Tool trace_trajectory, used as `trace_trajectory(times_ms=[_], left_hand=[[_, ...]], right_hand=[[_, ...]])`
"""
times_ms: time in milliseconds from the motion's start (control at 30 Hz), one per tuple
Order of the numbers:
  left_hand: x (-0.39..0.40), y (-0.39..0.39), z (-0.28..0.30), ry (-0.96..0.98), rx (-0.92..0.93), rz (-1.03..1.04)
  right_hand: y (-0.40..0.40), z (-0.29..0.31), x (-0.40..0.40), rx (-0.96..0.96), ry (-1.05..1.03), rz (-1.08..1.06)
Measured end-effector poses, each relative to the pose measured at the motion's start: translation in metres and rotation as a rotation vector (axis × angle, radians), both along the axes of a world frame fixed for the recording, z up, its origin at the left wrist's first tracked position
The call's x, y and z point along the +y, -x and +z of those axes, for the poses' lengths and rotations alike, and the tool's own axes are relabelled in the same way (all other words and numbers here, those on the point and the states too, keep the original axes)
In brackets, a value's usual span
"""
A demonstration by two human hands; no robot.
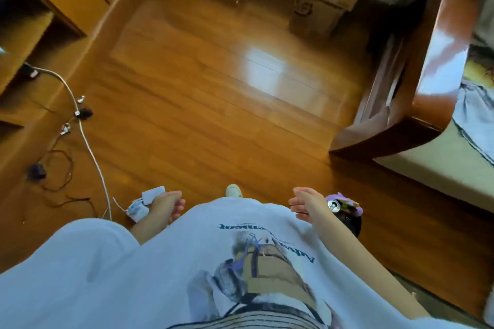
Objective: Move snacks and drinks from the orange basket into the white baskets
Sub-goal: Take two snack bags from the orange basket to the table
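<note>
Below my chest, over the wooden floor (213, 115), both my hands hang in front of my white shirt (187, 262) with nothing in them: my left hand (167, 204) has its fingers loosely curled and holds nothing, and my right hand (304, 203) is relaxed too, fingers half bent and apart from everything. Just behind my right wrist I see the top of a drink can (333, 205) with something purple (344, 201) beside it, sitting low by my hip; I cannot tell what container they rest in, since its rim is hidden by my arm. Neither the orange basket nor the white baskets show from here, so as I judge it I am between picks, walking or turning with free hands. To do this step well I should first bring the baskets into view, tipping my head down and toward my right side where the can sits, and not reach blind. I should watch my footing: a white cable (88, 141) and a small white charger (145, 203) lie on the floor near my left hand, with darker cords further left, and the corner of the bed frame (387, 128) stands out on my right. When I do reach, I take the can upright around its side with my right fingers.
</note>
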State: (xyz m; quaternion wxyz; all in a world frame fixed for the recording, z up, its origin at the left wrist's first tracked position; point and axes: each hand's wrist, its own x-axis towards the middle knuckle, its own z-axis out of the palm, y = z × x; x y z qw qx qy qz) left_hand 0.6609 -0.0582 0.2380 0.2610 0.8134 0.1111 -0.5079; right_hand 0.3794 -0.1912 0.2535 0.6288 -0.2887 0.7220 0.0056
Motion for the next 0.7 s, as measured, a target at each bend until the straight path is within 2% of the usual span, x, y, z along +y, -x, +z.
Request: trace_trajectory(times_ms=[200, 467, 567, 700], left_hand=[[-0.056, -0.047, 0.001, 0.093, -0.007, 0.006], [-0.108, -0.096, -0.009, 0.159, 0.048, 0.015], [-0.128, -0.130, -0.011, 0.126, 0.012, 0.091], [-0.159, -0.180, -0.006, 0.084, -0.014, 0.283]], right_hand=[[-0.040, -0.016, -0.033, 0.040, -0.015, 0.013], [-0.081, -0.037, -0.113, 0.294, -0.084, 0.108], [-0.120, -0.043, -0.165, 0.291, -0.113, 0.094], [-0.202, -0.044, -0.244, 0.189, -0.089, 0.098]])
